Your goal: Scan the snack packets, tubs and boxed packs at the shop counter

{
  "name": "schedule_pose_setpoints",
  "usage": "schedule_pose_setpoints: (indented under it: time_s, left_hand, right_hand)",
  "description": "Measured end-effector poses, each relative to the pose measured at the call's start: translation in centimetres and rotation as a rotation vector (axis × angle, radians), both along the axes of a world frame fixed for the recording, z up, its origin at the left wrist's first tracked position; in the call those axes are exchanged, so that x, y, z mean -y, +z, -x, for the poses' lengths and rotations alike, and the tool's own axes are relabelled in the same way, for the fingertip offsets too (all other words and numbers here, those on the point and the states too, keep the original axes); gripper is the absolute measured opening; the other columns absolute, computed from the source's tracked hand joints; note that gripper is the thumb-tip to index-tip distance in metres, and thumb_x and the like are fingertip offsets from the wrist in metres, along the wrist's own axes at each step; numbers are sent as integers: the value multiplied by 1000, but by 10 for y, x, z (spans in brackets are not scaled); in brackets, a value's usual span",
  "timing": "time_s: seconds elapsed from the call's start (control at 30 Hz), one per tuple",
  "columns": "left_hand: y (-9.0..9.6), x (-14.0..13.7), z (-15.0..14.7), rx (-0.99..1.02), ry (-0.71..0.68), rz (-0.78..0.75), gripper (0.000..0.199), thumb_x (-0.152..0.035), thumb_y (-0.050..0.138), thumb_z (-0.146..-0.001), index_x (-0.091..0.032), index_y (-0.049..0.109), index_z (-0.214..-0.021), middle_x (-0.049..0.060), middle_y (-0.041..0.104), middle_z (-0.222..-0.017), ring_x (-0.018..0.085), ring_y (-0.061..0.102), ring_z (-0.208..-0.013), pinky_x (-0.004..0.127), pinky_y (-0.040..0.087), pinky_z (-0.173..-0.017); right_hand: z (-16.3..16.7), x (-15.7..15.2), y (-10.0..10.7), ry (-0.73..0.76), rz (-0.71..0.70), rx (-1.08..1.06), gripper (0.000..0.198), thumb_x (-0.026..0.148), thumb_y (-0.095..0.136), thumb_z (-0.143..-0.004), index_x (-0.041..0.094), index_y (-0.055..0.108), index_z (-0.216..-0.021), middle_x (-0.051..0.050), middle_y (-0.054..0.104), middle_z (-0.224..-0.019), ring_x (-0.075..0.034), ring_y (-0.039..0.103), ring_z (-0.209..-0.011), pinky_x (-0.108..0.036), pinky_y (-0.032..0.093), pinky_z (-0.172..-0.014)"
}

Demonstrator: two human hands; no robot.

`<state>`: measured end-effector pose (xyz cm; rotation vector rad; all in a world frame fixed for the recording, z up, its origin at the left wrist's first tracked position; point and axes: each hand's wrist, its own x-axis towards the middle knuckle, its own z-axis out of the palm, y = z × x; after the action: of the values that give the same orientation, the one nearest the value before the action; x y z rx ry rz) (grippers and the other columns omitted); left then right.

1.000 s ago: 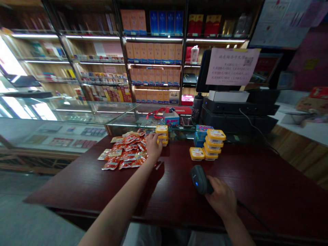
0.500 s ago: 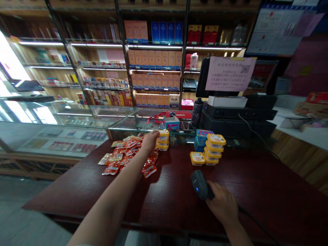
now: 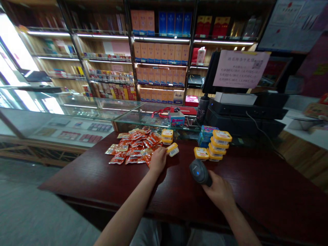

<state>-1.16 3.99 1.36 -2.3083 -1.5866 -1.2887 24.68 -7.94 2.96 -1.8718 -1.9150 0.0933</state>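
My left hand [image 3: 158,160] is closed on a small yellow-lidded plastic tub [image 3: 172,150], tilted so that a barcode label on its side shows. Behind it stands a short stack of the same tubs [image 3: 167,136], beside a heap of orange-red snack packets [image 3: 133,145]. My right hand [image 3: 219,190] grips a dark handheld barcode scanner [image 3: 199,172] with a blue light, its head pointing up and to the left. Beyond the scanner rises a taller stack of yellow-lidded tubs [image 3: 220,145], with a single tub [image 3: 201,153] at its left side.
Blue boxes [image 3: 205,136] stand behind the taller stack. A glass display counter [image 3: 128,114] borders the dark red table [image 3: 179,194] at the back. A monitor carries a pink paper notice [image 3: 241,70], with a black bottle [image 3: 203,108] nearby. Shelves of boxed goods line the wall.
My left hand has taken a tub off the left stack and drawn it nearer, tilting it. That stack is lower now. The scanner in my right hand has shifted only slightly.
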Motion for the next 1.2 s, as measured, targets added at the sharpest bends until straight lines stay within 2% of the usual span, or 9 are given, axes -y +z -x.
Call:
schedule_pose_setpoints:
  time_s: [0.13,0.2,0.33,0.5,0.67,0.8,0.93,1.07,1.2]
  left_hand:
    - [-6,1,0,-41,24,16,12,-17,51,-85,-19,60,-92,7,64,-94,19,60,-88,32,48,-79]
    - [-7,2,-1,-47,29,15,12,-17,51,-85,-19,60,-92,6,63,-94,19,59,-89,32,48,-79]
    - [-8,5,-4,-47,44,28,9,-17,53,-84,-20,60,-88,6,63,-92,19,59,-88,32,47,-79]
    - [-6,6,-7,-29,52,52,7,-15,55,-82,-19,60,-86,7,63,-92,21,59,-88,33,48,-80]
    - [-5,7,-6,-22,16,53,8,-17,53,-84,-20,59,-89,7,62,-93,20,58,-89,33,48,-80]
    - [-5,7,-4,-17,-9,38,10,-16,51,-84,-19,58,-91,8,62,-94,21,57,-91,34,47,-82]
    - [-4,7,-2,-7,-66,-11,13,-15,48,-85,-19,56,-95,7,61,-98,21,55,-95,35,46,-86]
    - [-1,8,-10,-10,-161,-93,15,-16,46,-87,-19,55,-98,7,60,-99,20,55,-96,35,47,-86]
    - [10,4,-31,-63,-290,-131,15,-17,45,-88,-18,56,-98,8,61,-100,19,54,-96,35,47,-87]
  right_hand:
    - [15,-2,11,101,20,-347,29,36,62,-75,24,64,-101,-5,72,-90,-23,67,-84,-29,47,-68]
    - [21,0,15,165,31,-443,30,37,61,-75,22,66,-101,-6,72,-92,-23,67,-87,-31,48,-73]
    - [29,6,20,186,46,-480,30,37,61,-76,23,66,-103,-7,72,-95,-24,66,-90,-33,49,-79]
    - [26,6,19,176,47,-481,31,37,63,-74,21,66,-101,-8,72,-91,-25,66,-88,-34,49,-78]
    - [24,7,20,155,60,-368,29,37,61,-75,22,65,-99,-6,72,-87,-24,66,-86,-31,48,-72]
    - [18,12,19,86,70,-74,20,29,61,-74,23,64,-94,-4,71,-86,-24,66,-80,-30,43,-66]
    - [3,14,1,156,-30,178,27,18,57,-72,19,63,-99,-6,69,-94,-21,62,-85,-29,40,-71]
    - [-9,13,-19,159,-77,237,35,15,55,-70,18,62,-104,-6,67,-92,-21,61,-87,-30,39,-76]
    - [-11,11,-26,120,-60,227,33,17,55,-72,20,62,-105,-5,67,-92,-21,60,-87,-30,39,-77]
